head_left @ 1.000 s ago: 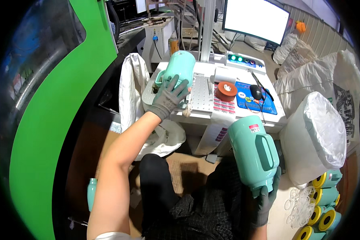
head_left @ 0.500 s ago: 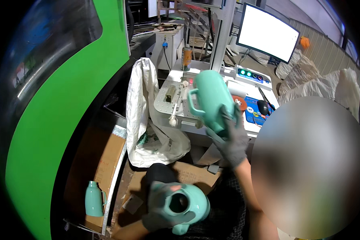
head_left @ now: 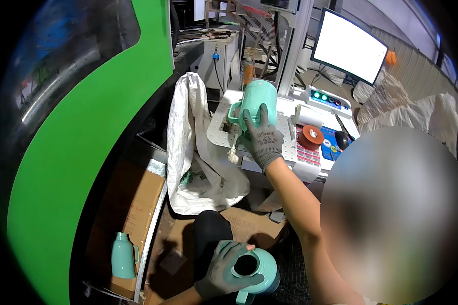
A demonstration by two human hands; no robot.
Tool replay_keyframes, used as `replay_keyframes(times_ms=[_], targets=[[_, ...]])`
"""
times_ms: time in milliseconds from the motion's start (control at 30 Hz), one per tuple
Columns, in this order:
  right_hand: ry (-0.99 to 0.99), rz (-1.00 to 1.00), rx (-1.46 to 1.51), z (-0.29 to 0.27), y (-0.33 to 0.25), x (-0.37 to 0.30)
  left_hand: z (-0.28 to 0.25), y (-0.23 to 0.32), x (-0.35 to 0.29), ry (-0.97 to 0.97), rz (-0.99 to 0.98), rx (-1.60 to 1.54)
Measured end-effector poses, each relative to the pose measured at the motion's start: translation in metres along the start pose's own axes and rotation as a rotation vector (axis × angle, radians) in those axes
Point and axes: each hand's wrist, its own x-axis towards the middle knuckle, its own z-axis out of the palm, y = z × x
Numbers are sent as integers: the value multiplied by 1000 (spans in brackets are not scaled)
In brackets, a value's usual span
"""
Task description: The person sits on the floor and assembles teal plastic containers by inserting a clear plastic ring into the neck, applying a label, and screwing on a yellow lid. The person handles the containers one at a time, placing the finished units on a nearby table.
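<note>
My right hand (head_left: 264, 142), in a grey glove, grips a turquoise jug (head_left: 262, 99) over the perforated metal plate (head_left: 285, 145) of the workbench. This jug's handle points left; whether it touches the plate I cannot tell. Low in front of me, my left hand (head_left: 223, 269), gloved with a fingertip bare, is closed around the neck of a second turquoise jug (head_left: 268, 277). Its dark round mouth faces up, and its handle points toward the lower edge. A third turquoise jug (head_left: 123, 256) lies in the cardboard-lined trough at lower left, untouched.
A large green machine housing (head_left: 46, 168) fills the left. Between it and the bench hangs an open white sack (head_left: 180, 152). On the bench are a tape roll (head_left: 310, 137), a button box (head_left: 329, 96) with green lights, a mouse (head_left: 342, 140) and a monitor (head_left: 350, 47). A blurred patch covers the lower right.
My right hand has carried its jug away from me and slightly left, onto or over the plate. The left hand's jug has shifted a little right and down in the picture.
</note>
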Motion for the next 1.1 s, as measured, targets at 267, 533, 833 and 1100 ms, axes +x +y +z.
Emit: replay_keyframes(times_ms=[267, 533, 833, 1100], targets=[[393, -128, 246, 13, 21, -107, 17, 3, 0, -40, -82, -200], [193, 197, 391, -35, 95, -333, 30, -27, 3, -116, -91, -277], [391, 939, 216, -104, 174, -535, 45, -4, 40, -241, -69, -313], [654, 1284, -222, -185, 230, -691, 28, 16, 74, -596, 167, 33]])
